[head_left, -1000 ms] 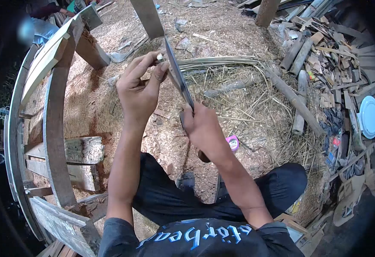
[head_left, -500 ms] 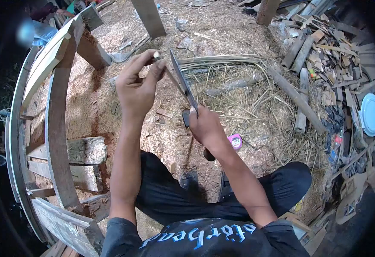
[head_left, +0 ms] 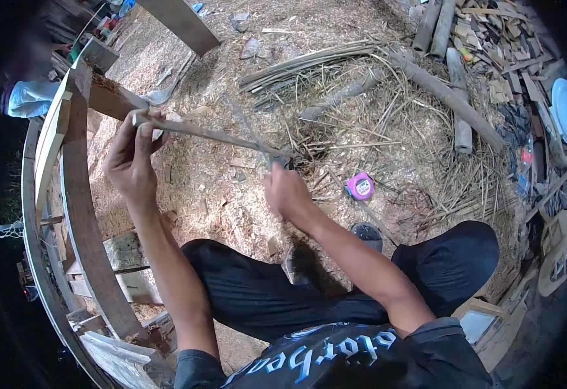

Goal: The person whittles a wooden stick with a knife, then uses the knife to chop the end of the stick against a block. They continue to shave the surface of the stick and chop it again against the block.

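Note:
My left hand [head_left: 134, 155] pinches one end of a thin wooden stick [head_left: 199, 132], which slants down to the right across the view. My right hand [head_left: 288, 193] is closed round the handle of a long-bladed knife, most of the handle hidden in the fist. Smeared by motion, the knife blade [head_left: 250, 128] points up and left and crosses the stick near its far end. Under that far end lies a dark patch among the straw. A pink tape measure [head_left: 360, 186] rests on the ground to the right of my right hand.
Wood shavings cover the ground. Beyond my hands lie a bundle of thin sticks [head_left: 309, 63] and a long pole [head_left: 449, 97]. A curved wooden frame [head_left: 89, 214] stands at left. Scrap wood [head_left: 497, 39] and a light blue lid [head_left: 566, 112] are at right.
My left hand has moved left and down, and the stick has swung from steep to nearly level. My right hand has shifted slightly left and down with the knife. The view has shifted too.

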Tool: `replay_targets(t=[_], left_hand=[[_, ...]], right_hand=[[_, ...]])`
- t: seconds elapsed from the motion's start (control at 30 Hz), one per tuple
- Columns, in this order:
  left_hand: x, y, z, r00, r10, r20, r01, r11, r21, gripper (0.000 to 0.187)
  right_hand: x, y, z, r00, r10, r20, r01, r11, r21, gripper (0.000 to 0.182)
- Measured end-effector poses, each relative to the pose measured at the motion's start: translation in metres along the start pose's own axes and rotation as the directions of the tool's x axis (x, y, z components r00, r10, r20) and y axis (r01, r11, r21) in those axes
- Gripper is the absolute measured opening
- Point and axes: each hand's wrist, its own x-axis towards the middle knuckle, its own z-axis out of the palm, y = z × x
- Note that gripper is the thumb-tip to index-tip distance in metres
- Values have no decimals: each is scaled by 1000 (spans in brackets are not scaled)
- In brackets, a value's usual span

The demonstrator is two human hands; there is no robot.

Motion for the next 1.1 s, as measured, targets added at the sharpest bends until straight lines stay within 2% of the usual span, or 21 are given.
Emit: replay_targets(t=[0.07, 0.13, 0.2, 0.27, 0.3, 0.37, 0.47, 0.57, 0.6, 0.67, 0.7, 0.73, 0.8, 0.93, 1.0, 1.07, 1.1], left_hand=[[-5, -4, -6, 999, 31, 14, -31, 999, 27, 27], [-5, 0, -7, 1000, 21, 16, -22, 1000, 20, 27], [-9, 4, -7, 1000, 7, -25, -6, 999, 41, 27], [-12, 1, -11, 1000, 3, -21, -2, 998, 60, 27], [-13, 2, -13, 1000, 15, -16, -13, 994, 105, 28], [-16, 2, -15, 1000, 21, -7, -20, 988, 156, 29], [-19, 3, -16, 999, 32, -36, -28, 995, 91, 27], [-25, 6, -15, 999, 29, -17, -29, 999, 33, 27], [-27, 3, -18, 999, 22, -36, -20, 999, 40, 27], [-27, -1, -22, 999, 18, -50, -16, 999, 48, 27], [-28, -3, -23, 998, 31, -54, -28, 998, 49, 27], [-29, -5, -23, 997, 42, -59, -39, 998, 47, 27], [-29, -5, -21, 997, 29, -71, -27, 999, 37, 28], [-28, -4, -18, 992, 47, -114, -40, 997, 67, 27], [-25, -4, -21, 991, 28, -131, -18, 997, 74, 27], [-27, -9, -25, 990, 26, -136, -19, 999, 49, 27], [-26, -12, -24, 990, 28, -140, -25, 999, 20, 27]], right_hand=[[2, 15, 3, 999, 47, 14, -47, 999, 3, 32], [-4, -6, -8, 1000, -26, -8, 26, 1000, 2, 31], [-15, -29, 4, 925, -336, -177, 328, 942, -74, 28], [-39, -67, 0, 871, -421, -254, 450, 890, 67, 25], [-39, -66, 1, 871, -420, -254, 449, 890, 71, 25], [-36, -64, 1, 960, -231, -161, 242, 969, 54, 22], [-24, -24, 2, 997, -53, -50, 56, 997, 49, 21], [-9, 30, 19, 986, 168, -12, -168, 986, 4, 22], [-10, 28, 19, 986, 165, -11, -165, 986, 7, 22], [-10, 24, 16, 997, 61, -47, -60, 998, 15, 26], [-15, 0, 6, 999, 45, 1, -45, 994, 104, 28], [-19, -14, 9, 986, -132, -97, 141, 986, 85, 29], [-36, -53, 5, 956, -236, -173, 257, 961, 106, 27], [-33, -33, 16, 958, -235, -163, 254, 961, 106, 27], [-21, -3, 19, 996, -20, -85, 31, 992, 121, 26], [-9, 26, 20, 983, 179, 36, -181, 981, 68, 27], [-4, 50, 28, 986, 168, -11, -169, 986, -7, 27]])
